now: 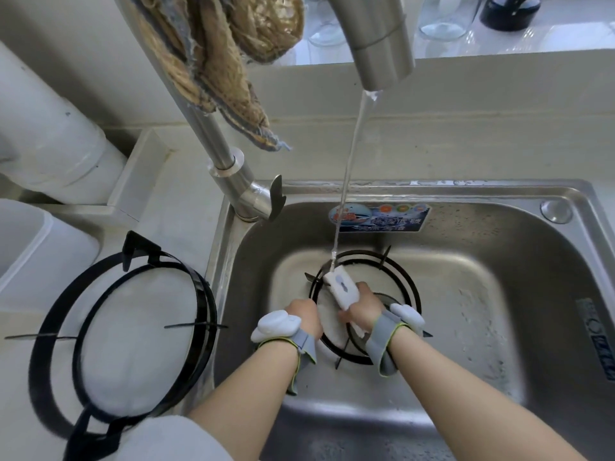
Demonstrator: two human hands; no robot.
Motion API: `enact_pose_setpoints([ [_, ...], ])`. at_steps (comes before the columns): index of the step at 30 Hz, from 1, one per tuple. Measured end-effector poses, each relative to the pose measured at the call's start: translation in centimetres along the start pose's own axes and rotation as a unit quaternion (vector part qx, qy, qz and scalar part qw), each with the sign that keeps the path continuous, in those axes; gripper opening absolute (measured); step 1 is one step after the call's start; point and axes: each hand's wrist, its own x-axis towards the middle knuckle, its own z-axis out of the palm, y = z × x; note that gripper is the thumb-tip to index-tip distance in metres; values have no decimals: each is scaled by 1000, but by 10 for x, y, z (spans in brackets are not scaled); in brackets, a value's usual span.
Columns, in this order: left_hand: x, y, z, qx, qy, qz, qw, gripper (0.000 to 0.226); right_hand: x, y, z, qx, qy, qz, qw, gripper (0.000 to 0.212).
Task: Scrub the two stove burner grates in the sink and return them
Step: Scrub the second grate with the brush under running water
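Two burner grates here. One grate [366, 253] lies flat in the bottom of the sink [466, 191], under a single thin stream of water [349, 161] from the faucet [382, 44]. The second grate [41, 367] sits on the tabletop [173, 201] just left of the sink. The left grip [304, 316] is curled over the near-left rim of the sink grate. The right grip [362, 307] is wrapped round one white scrubber [342, 289], whose far end touches the ring where the water lands. One brown cloth [216, 61] hangs over the faucet.
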Motion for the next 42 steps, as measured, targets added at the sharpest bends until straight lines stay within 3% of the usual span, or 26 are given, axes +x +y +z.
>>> enact_pose_setpoints([
  [3, 1, 1, 0, -4, 5, 11, 1000, 29, -5, 5, 2, -135, -51, -38, 989, 63],
  [5, 1, 2, -1, -13, 6, 6, 1000, 28, -3, 5, -4, -106, -17, -41, 993, 59],
  [8, 0, 3, -2, -21, 2, -10, 1000, 27, 2, 4, -11, 32, 52, -6, 998, 56],
  [12, 0, 3, -3, -22, -3, -10, 1000, 21, -3, 6, 9, -36, 1, -37, 999, 56],
  [14, -1, 3, -1, -25, -3, -12, 1000, 12, 0, 9, 10, -34, 22, -39, 998, 56],
  [18, -2, 2, 1, -52, 3, -23, 998, 12, 10, 7, 2, 120, 59, 16, 991, 55],
  [22, -2, 2, -1, -56, -3, -18, 998, 25, 3, 8, 15, 10, -6, -29, 999, 54],
  [24, -3, 2, 1, -60, -8, -18, 998, 25, 7, 12, 10, -15, 24, -39, 999, 54],
  [27, -3, 1, 3, -75, -8, -22, 997, 30, 15, 14, 0, 82, 108, 2, 991, 54],
  [30, -5, 1, 4, -55, -21, -5, 998, 26, 15, 7, 13, 210, 63, 78, 973, 60],
  [32, -8, 0, 3, -22, -40, 22, 999, 21, 14, 4, 20, 212, 6, 92, 973, 65],
  [34, -11, -5, -8, 13, -13, 30, 999, 28, 12, 4, 17, 191, -10, 82, 978, 66],
  [39, -2, -12, -38, -17, 198, 12, 980, 46, 3, 27, 17, 219, -15, 64, 973, 66],
  [42, 2, 3, -25, -22, 130, 49, 990, 54, 2, 30, 24, 213, -1, 38, 976, 60],
])
